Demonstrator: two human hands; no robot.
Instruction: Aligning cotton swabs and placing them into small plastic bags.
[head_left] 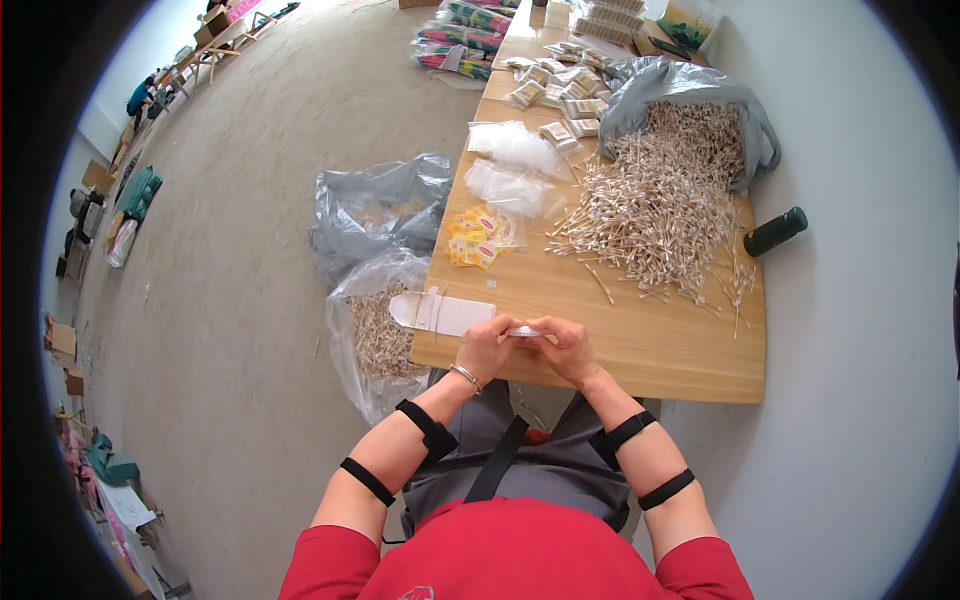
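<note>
Both my hands meet over the table's near edge, closed around a small bundle of white-tipped cotton swabs. My left hand grips its left end, and my right hand pinches the right end. Fingers cover most of the bundle. Just left of my left hand lies a white cardboard box with a rounded flap and a thin band across it. Farther up, a large heap of loose cotton swabs spills from a grey plastic bag. Yellow printed cards and clear plastic bags lie to its left.
Packed swab packets cover the wooden table's far part. A dark green cylinder lies against the right wall. On the floor to the left stand a swab-filled clear bag and a grey bag.
</note>
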